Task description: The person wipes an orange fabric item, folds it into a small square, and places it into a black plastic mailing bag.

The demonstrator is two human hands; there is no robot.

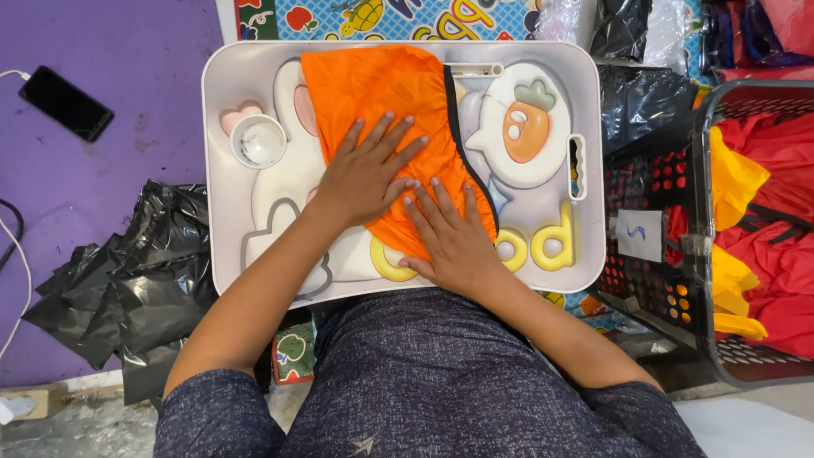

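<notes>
Orange cloth | both hands flat on it | tray print part hidden

Person wears dark navy heathered short-sleeve tee w/ small pale logo — bare forearms, no rings.

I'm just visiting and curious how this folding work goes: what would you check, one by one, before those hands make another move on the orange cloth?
1. Both hands flat on the cloth: ok. The left hand and right hand press on the orange cloth.
2. Cloth lying on the white tray table: ok.
3. Cloth clear of the small white cup: ok, they lie apart.
4. Cloth smooth under the palms: cannot tell, the hands cover it.
5. Black edge trim visible along the cloth's side: ok.
6. Basket of red and yellow cloth close by: ok.
</notes>
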